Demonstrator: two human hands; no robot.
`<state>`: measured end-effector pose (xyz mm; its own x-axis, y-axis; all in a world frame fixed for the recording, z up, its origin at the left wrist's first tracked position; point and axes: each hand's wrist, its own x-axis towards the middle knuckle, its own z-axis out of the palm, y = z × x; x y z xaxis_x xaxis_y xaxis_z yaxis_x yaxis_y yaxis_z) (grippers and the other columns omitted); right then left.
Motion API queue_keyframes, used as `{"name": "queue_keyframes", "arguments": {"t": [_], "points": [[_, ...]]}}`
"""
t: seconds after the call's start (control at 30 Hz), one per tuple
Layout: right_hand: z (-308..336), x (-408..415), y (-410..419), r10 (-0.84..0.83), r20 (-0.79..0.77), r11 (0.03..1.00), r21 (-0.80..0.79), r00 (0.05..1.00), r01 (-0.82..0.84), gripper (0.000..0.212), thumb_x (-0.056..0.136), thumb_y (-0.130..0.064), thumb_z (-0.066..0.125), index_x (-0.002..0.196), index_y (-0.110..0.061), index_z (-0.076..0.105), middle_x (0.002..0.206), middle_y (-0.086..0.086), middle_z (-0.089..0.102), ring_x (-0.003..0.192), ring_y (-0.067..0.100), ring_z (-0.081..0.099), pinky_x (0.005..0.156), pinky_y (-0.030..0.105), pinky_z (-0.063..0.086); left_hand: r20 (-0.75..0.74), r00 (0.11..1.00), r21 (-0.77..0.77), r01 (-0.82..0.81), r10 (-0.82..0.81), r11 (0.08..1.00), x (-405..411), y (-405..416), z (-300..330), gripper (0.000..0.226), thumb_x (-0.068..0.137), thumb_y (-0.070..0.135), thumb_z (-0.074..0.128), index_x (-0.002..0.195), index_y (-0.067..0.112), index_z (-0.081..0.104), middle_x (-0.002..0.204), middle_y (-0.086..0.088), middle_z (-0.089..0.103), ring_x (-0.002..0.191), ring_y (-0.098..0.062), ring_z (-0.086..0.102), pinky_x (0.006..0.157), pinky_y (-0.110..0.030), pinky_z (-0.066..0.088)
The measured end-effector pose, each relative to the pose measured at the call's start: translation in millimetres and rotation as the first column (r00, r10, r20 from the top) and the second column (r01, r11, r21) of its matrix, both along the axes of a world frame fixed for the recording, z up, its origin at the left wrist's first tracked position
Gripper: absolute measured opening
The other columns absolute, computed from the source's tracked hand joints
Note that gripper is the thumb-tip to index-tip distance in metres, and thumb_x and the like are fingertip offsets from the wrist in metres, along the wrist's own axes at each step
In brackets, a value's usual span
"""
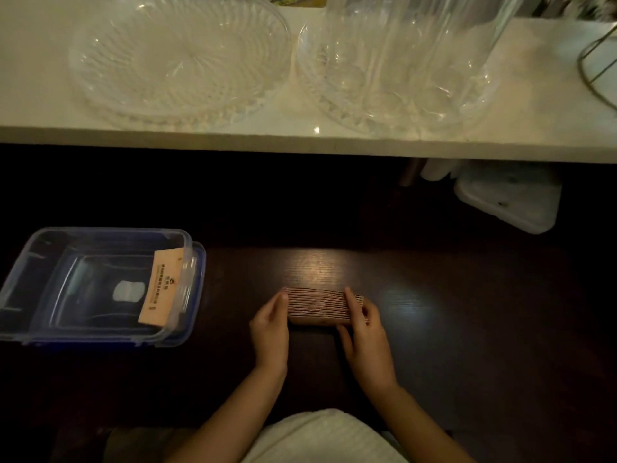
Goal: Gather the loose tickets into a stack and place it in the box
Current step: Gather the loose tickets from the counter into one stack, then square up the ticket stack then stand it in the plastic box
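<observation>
Dark wood table (434,312): grain visible, semi-gloss, with a bright glare patch. Ticket stack (320,304): thin matt paper or card, pinkish-tan, edges showing as fine stripes. Single ticket (162,287) in the box, same matt stock, dark print. Box (100,285): clear glossy plastic with a blue tint. Far shelf (233,142): white, smooth, matt. Two dishes (177,58) on it: clear, glossy, cut-pattern; glass or plastic, can't tell. Far-right container (510,198): white matt plastic.

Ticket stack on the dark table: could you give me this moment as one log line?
ticket stack: on edge, on table | left hand: at left end | right hand: at right end | box: open, one ticket inside
</observation>
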<state>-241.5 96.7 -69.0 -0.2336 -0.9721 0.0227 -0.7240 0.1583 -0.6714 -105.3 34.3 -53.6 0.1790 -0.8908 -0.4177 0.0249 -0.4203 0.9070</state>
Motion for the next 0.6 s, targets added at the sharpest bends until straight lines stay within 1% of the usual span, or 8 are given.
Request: {"name": "queue_keyframes", "arguments": {"t": [0.07,0.13,0.23,0.3,0.37,0.43,0.5,0.6], "points": [[-1,1,1,-0.01,0.066,1.0,-0.007,0.998,0.011,0.08,0.086,-0.007,0.058,0.138,-0.039,0.007,0.142,0.014,0.034,0.124,0.018,0.042,0.098,0.019,0.039,0.011,1.0,0.008,0.014,-0.014,1.0,-1,0,-1,0.03,0.09,0.015,0.051,0.117,0.005,0.059,0.118,-0.008,0.063,0.11,-0.018,0.058,0.096,-0.029,0.042],[-1,6,1,-0.028,0.154,0.999,-0.011,0.988,0.03,0.077,0.087,-0.002,0.055,0.14,-0.036,0.009,0.146,0.014,0.028,0.131,0.014,0.031,0.1,0.002,0.022,-0.041,0.998,0.004,0.044,-0.044,0.999,-4,3,-1,0.033,0.093,0.018,0.045,0.124,0.012,0.054,0.126,-0.006,0.058,0.117,-0.015,0.053,0.1,-0.029,0.038],[1,9,0,-0.069,0.207,0.996,-0.038,0.976,0.078,0.076,0.088,0.002,0.053,0.141,-0.031,0.009,0.147,0.015,0.027,0.135,0.019,0.027,0.101,-0.003,0.013,-0.218,0.969,-0.024,0.11,-0.112,0.994,-7,8,1,0.035,0.096,0.025,0.033,0.129,0.035,0.04,0.137,0.009,0.044,0.123,-0.002,0.042,0.105,-0.026,0.028],[1,5,-1,-0.056,0.195,0.997,-0.038,0.979,0.064,0.078,0.089,0.001,0.051,0.14,-0.033,0.004,0.15,0.015,0.022,0.137,0.02,0.023,0.101,-0.002,0.011,-0.213,0.948,-0.04,0.234,-0.237,0.971,-6,9,0,0.045,0.094,0.016,0.036,0.134,0.037,0.031,0.141,0.011,0.037,0.126,-0.001,0.037,0.107,-0.025,0.025],[-2,2,2,-0.034,0.197,0.999,0.0,0.98,0.034,0.079,0.089,0.001,0.05,0.138,-0.034,-0.002,0.152,0.015,0.017,0.137,0.014,0.017,0.096,-0.007,0.009,-0.131,0.919,-0.036,0.37,-0.372,0.928,-2,14,-4,0.07,0.085,-0.004,0.044,0.141,0.031,0.02,0.141,0.008,0.037,0.128,-0.004,0.036,0.106,-0.023,0.028],[-4,-1,2,-0.028,0.177,1.0,0.004,0.984,0.027,0.08,0.089,0.0,0.05,0.138,-0.034,-0.004,0.152,0.014,0.016,0.133,0.003,0.014,0.093,-0.009,0.009,0.039,0.877,-0.057,0.48,-0.478,0.876,3,18,-8,0.084,0.079,-0.013,0.049,0.14,0.032,0.012,0.137,0.015,0.037,0.127,0.0,0.035,0.101,-0.013,0.03],[-6,-3,3,-0.013,0.138,1.0,0.006,0.99,0.012,0.081,0.09,-0.003,0.05,0.137,-0.038,-0.005,0.152,0.013,0.017,0.133,0.003,0.012,0.101,0.0,0.013,0.212,0.851,-0.08,0.504,-0.48,0.86,12,16,-14,0.076,0.081,-0.008,0.055,0.139,0.027,0.02,0.133,0.015,0.04,0.125,-0.001,0.039,0.1,-0.011,0.031],[-8,-8,3,0.022,0.071,0.999,0.028,0.997,-0.024,0.079,0.091,-0.005,0.048,0.136,-0.041,-0.005,0.154,0.013,0.017,0.138,0.013,0.014,0.105,0.023,0.022,0.386,0.81,-0.109,0.516,-0.442,0.849,24,13,-20,0.061,0.077,-0.002,0.064,0.133,0.009,0.042,0.128,-0.002,0.054,0.119,-0.014,0.05,0.101,-0.024,0.038]]}}
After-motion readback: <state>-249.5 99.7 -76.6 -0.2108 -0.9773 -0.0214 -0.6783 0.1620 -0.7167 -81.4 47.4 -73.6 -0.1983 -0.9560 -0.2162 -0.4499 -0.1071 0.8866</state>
